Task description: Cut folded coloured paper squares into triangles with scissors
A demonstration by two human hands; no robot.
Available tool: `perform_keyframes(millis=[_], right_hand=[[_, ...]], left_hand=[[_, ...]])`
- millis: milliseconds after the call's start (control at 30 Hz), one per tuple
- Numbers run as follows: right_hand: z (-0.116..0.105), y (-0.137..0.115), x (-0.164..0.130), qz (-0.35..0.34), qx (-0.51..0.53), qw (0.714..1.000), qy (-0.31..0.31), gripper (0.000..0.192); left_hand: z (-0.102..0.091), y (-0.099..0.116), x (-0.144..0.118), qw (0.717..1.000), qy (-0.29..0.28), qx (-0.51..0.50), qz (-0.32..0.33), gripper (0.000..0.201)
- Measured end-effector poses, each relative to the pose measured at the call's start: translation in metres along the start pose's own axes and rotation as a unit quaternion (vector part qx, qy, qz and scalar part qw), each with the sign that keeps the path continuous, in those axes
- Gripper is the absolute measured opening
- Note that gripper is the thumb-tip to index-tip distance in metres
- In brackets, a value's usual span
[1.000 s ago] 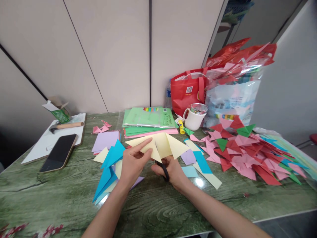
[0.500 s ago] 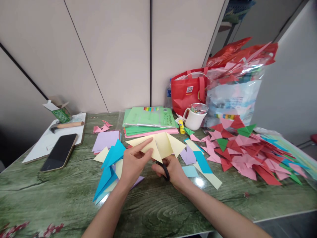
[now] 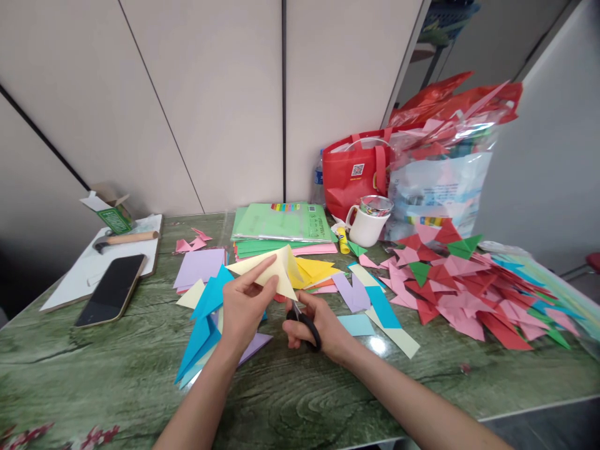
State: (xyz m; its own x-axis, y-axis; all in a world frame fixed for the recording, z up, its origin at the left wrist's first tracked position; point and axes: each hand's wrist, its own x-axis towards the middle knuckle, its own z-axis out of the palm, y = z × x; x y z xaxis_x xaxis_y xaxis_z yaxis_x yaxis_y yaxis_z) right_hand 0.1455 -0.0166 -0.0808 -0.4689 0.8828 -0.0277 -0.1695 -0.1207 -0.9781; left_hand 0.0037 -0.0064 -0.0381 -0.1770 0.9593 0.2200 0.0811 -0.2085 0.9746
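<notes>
Pale yellow paper [image 3: 276, 272] is pinched in the raised left hand [image 3: 244, 309]; the right hand [image 3: 319, 322] grips black-handled scissors [image 3: 304, 322] beneath it.

One head-worn view — looking forward and down, close over the table [image 3: 290, 400].

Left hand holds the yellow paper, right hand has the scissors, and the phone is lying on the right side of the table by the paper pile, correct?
Not quite. The phone lies on the left side of the table, beside the white board with the hammer, as the head view shows. The rest holds: the left hand holds the yellow paper and the right hand has the scissors.
</notes>
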Motion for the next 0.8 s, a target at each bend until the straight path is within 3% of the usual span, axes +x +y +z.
perform_keyframes(millis=[100,433,600,800], right_hand=[[0.0,-0.004,0.0,-0.011,-0.005,1.0,-0.012,0.042],[0.002,-0.006,0.0,-0.056,-0.002,0.998,-0.03,0.047],[0.003,-0.006,0.001,-0.082,0.005,0.997,0.003,0.035],[0.003,-0.012,0.002,-0.097,-0.003,0.994,0.059,0.038]], left_hand=[[0.002,0.001,-0.001,0.999,-0.03,-0.021,-0.019,0.044],[0.002,-0.002,0.0,0.996,-0.051,-0.069,-0.027,0.046],[0.004,0.003,-0.003,0.997,-0.076,-0.021,-0.022,0.046],[0.007,0.004,-0.005,0.995,-0.101,-0.009,-0.023,0.045]])
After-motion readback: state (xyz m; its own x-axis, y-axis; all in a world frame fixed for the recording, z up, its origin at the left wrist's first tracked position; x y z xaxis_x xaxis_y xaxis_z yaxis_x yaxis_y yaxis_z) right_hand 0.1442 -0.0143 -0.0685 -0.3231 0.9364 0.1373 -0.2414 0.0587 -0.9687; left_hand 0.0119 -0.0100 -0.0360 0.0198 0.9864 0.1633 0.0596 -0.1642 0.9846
